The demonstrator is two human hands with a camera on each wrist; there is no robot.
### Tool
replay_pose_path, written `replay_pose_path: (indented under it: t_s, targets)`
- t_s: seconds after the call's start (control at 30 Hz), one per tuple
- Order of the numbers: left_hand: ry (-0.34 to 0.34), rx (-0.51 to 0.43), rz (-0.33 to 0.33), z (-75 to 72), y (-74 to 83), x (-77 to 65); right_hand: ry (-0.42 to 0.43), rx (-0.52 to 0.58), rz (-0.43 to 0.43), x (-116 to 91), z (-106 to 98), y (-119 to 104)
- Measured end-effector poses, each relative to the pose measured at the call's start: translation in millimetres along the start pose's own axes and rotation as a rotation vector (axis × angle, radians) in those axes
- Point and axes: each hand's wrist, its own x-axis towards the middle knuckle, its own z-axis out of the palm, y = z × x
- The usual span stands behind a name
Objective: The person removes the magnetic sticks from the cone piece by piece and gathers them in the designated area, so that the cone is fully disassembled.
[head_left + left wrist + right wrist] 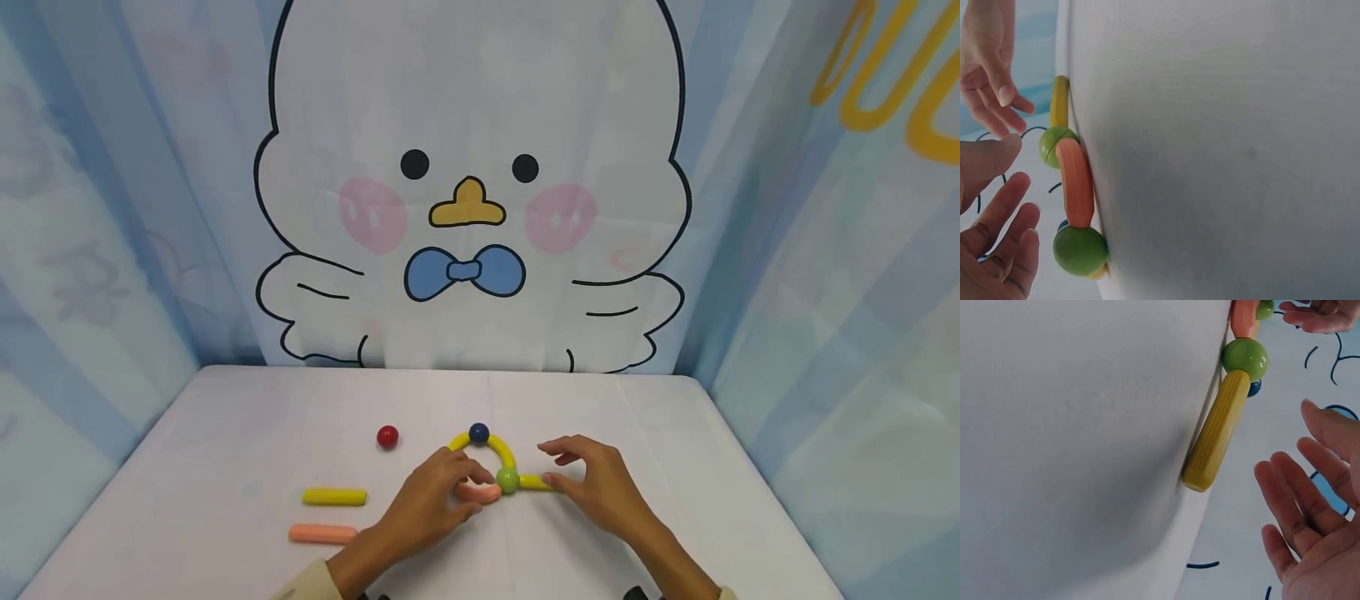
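On the white table lies a ring of rods and balls: curved yellow rods (502, 451) joined at a blue ball (478, 433), and an orange curved rod (481, 494) between two green balls. One green ball (507, 479) has a straight yellow rod (1216, 434) sticking out to the right. The other green ball (1080, 250) is hidden behind my left hand in the head view. My left hand (433, 497) hovers over the ring's left side, fingers loosely bent and holding nothing. Beside the straight rod, my right hand (602, 487) is spread and apart from it in the right wrist view.
A red ball (387, 437) lies left of the ring. Nearer the left side are a loose yellow rod (334, 497) and an orange rod (321, 533), its right end partly covered by my left wrist. Behind the table hangs a curtain (465, 325) with a cartoon bird.
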Motion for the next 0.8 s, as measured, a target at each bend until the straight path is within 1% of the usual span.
replay_pose_path:
  t_s: [0.13, 0.33, 0.63, 0.8]
  targets:
    - [-0.001, -0.029, -0.021, 4.7, 1.3, 6.4, 0.001, -0.014, 0.011, -3, -2, 5]
    - [0.01, -0.032, -0.005, 8.4, 2.5, 14.5, -0.032, -0.039, 0.04, -7, -6, 11]
    - [-0.033, 0.037, -0.025, 16.6, 3.8, 23.5, -0.099, -0.053, 0.044, -8, -6, 19]
    - [-0.059, 0.063, -0.033, 18.5, 5.4, 31.7, -0.13, -0.054, 0.02, -4, -5, 21]
